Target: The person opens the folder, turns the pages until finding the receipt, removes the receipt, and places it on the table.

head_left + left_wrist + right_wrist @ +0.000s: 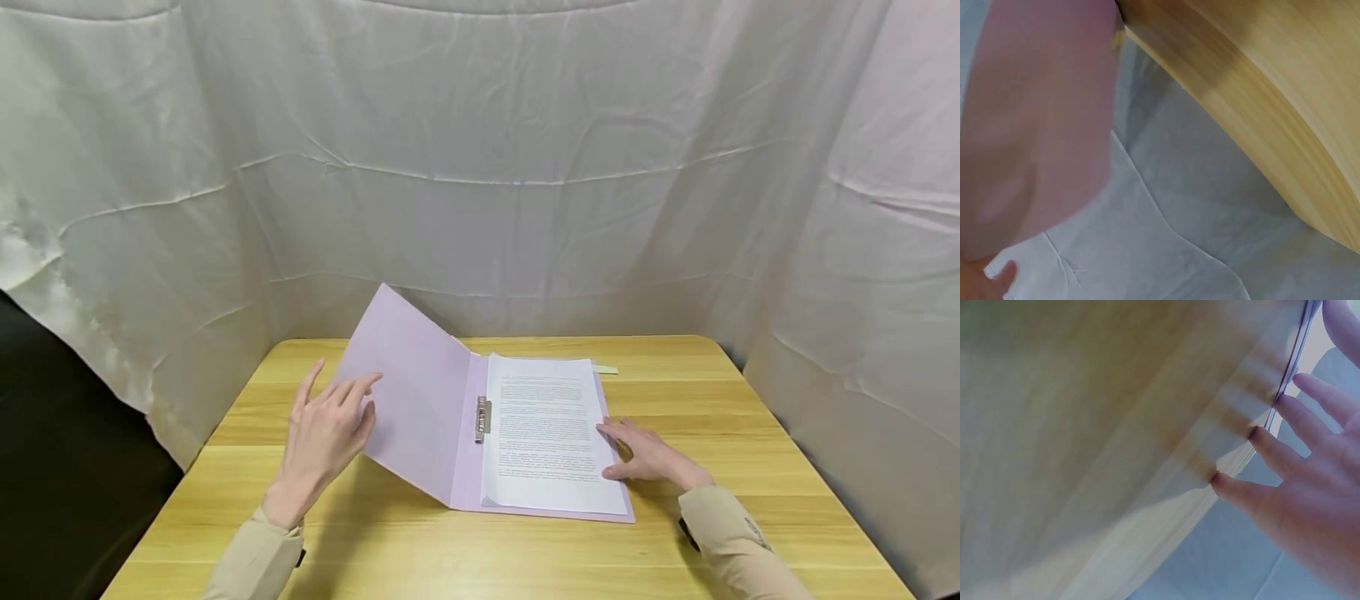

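Observation:
A light purple folder [420, 400] lies on the table, its left cover tilted up off the wood. On its right side sits a stack of printed paper [551, 433], beside a metal clip [482, 419] on the spine. My left hand [326, 425] is at the raised cover's outer edge, fingers loosely spread and overlapping it in the head view. The left wrist view shows the cover [1041, 125] close up, with part of the hand at its lower corner. My right hand [648, 454] rests at the folder's right edge, fingers spread, fingertips right at the edge and the table.
The wooden table [750, 433] has rounded far corners. A pale green tab [606, 369] sticks out past the folder's upper right. Grey-white cloth [487, 167] hangs behind and on both sides, with a dark area [60, 467] at the left.

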### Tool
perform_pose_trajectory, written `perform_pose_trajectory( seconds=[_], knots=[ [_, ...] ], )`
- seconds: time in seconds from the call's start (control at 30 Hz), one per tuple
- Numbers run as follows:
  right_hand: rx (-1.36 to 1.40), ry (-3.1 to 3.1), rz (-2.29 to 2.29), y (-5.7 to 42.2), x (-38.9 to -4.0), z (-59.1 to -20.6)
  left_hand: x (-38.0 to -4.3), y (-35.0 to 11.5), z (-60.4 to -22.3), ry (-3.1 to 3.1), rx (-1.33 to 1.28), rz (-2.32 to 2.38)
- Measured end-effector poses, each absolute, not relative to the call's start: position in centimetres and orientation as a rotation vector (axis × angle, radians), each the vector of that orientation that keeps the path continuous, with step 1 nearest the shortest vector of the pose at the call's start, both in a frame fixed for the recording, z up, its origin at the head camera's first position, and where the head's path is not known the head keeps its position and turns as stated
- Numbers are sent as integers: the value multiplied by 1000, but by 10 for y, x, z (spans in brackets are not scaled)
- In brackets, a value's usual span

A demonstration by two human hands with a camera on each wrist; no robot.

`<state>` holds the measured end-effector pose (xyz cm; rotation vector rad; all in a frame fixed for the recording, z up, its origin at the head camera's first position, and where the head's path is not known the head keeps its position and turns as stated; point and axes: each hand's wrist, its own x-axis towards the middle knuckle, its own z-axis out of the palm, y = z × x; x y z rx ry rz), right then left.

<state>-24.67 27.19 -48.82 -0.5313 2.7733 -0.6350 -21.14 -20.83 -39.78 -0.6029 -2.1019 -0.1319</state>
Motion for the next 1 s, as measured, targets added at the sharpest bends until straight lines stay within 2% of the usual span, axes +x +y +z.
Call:
perform_pose_trajectory(
  seconds=[0.27,1.0],
  knots=[
    [-529,2782,-630,270,-247,-487,-217,-207,-417,-2376,-506,8],
    [-535,2890,-675,253,-256,-490,-261,-157,-464,-3091,-582,-403]
  ],
)
